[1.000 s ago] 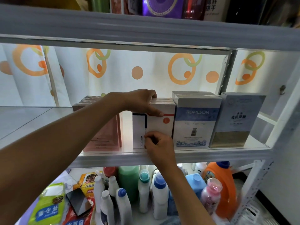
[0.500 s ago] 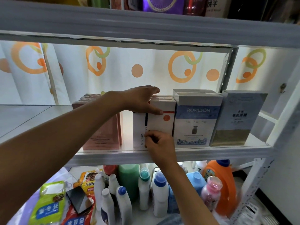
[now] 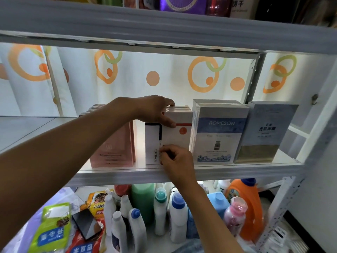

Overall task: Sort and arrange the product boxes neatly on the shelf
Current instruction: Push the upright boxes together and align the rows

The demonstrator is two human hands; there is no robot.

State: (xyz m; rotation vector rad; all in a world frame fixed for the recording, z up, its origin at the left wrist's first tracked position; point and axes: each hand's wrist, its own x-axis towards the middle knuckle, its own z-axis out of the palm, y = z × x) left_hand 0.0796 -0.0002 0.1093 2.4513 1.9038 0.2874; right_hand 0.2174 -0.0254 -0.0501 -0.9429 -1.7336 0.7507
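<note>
Both hands stay on the white box, which has barely moved over the last second, so the squaring-up looks nearly done. It stands on the shelf between the pink box and the blue box. Left hand grasps its top edge from above; right hand pinches its lower front.

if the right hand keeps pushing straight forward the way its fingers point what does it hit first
The right hand already has its fingertips against the front of the white box, so that box comes first.
</note>
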